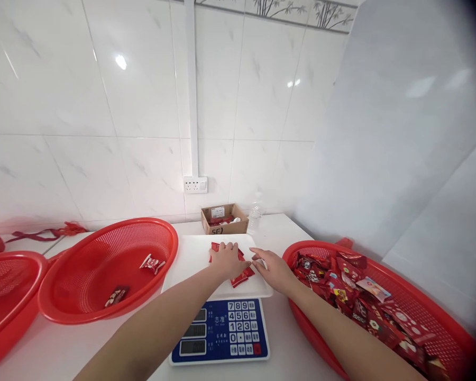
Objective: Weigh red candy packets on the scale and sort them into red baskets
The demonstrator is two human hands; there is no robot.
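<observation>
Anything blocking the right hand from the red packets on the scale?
Nothing visible stands between the right hand and the nearer red packets; the left hand partly covers the packets from above.

Got an SF cardboard box (234, 228) sitting near the marble-look wall tiles (146, 95), clear plastic bottle (256, 210) right beside it, white power outlet (195, 184) above, bamboo-print border (289, 11) up top.

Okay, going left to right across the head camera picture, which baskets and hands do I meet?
First red basket, second red basket holding two packets, left hand over red packets, right hand, third red basket holding many packets.
</observation>
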